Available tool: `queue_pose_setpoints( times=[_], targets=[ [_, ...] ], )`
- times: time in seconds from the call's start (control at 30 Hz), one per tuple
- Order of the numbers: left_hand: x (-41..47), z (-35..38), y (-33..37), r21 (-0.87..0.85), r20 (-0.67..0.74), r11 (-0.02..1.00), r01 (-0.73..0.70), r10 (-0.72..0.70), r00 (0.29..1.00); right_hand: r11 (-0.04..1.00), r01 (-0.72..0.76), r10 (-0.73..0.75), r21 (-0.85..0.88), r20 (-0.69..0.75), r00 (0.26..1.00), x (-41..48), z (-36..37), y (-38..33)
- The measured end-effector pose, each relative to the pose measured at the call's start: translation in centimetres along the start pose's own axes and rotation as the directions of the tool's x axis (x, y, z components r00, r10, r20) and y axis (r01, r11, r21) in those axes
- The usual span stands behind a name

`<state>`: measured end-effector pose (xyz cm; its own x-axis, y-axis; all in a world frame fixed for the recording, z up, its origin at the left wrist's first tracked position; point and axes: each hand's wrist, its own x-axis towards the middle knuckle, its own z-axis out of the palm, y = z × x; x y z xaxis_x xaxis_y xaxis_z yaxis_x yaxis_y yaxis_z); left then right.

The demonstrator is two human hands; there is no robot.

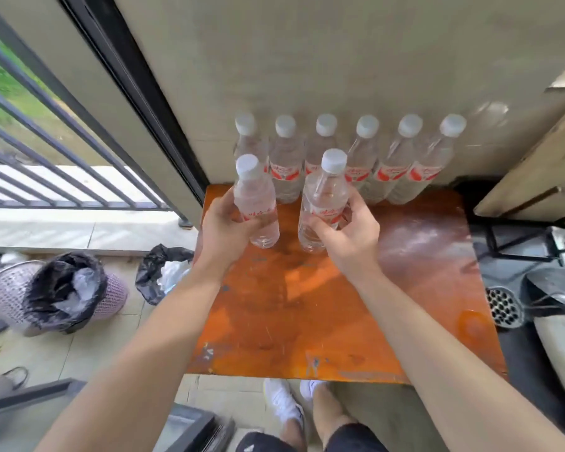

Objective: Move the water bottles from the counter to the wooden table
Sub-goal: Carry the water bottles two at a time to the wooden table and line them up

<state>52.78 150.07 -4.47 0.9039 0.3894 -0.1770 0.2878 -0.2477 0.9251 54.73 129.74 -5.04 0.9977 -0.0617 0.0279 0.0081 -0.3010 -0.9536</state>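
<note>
Forearms (163, 324) stretched across the wooden table (307, 321): left hand (224, 230) gripped the left bottle (255, 197), right hand (349, 233) the right bottle (323, 194), six bottles (385, 168) behind against the wall (340, 60).

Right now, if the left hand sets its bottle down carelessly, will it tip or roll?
Probably tippy: the bottle in the left hand is tall with a narrow base. It looks full, so likely fairly heavy and firm. On its side, the round body would probably roll.

text: none legible | water bottles (286, 148): red-and-white labels (388, 173), print too blurred to read
</note>
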Motion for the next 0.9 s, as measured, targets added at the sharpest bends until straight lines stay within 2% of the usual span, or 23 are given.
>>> queue_pose_setpoints(
  times=[0.2,0.37,0.5,0.67,0.9],
  targets=[
    [3.6,-1.1,-1.7,0.087,0.012,0.995,-0.051,0.050,0.999,1.000,0.001,-0.001,0.007,0.011,1.000,1.5,3.8,0.4],
    [4.0,-1.2,-2.6,0.016,0.079,0.997,-0.077,0.075,0.994,0.998,-0.068,0.068,-0.007,0.061,0.996,1.5,4.5,1.9],
    [3.3,-0.8,-3.9,-0.045,0.072,0.993,-0.112,0.115,0.991,0.990,-0.123,0.129,-0.070,0.098,0.987,1.5,4.2,3.0],
    [3.2,-0.3,-5.7,-0.062,0.073,0.997,-0.051,0.055,0.996,0.977,-0.144,0.172,-0.154,0.183,0.968,1.8,4.1,4.0],
    [4.0,0.0,-6.1,-0.073,0.057,0.997,-0.035,0.039,0.998,0.968,-0.118,0.140,-0.221,0.087,0.986,1.9,6.7,4.0]
  ],
)
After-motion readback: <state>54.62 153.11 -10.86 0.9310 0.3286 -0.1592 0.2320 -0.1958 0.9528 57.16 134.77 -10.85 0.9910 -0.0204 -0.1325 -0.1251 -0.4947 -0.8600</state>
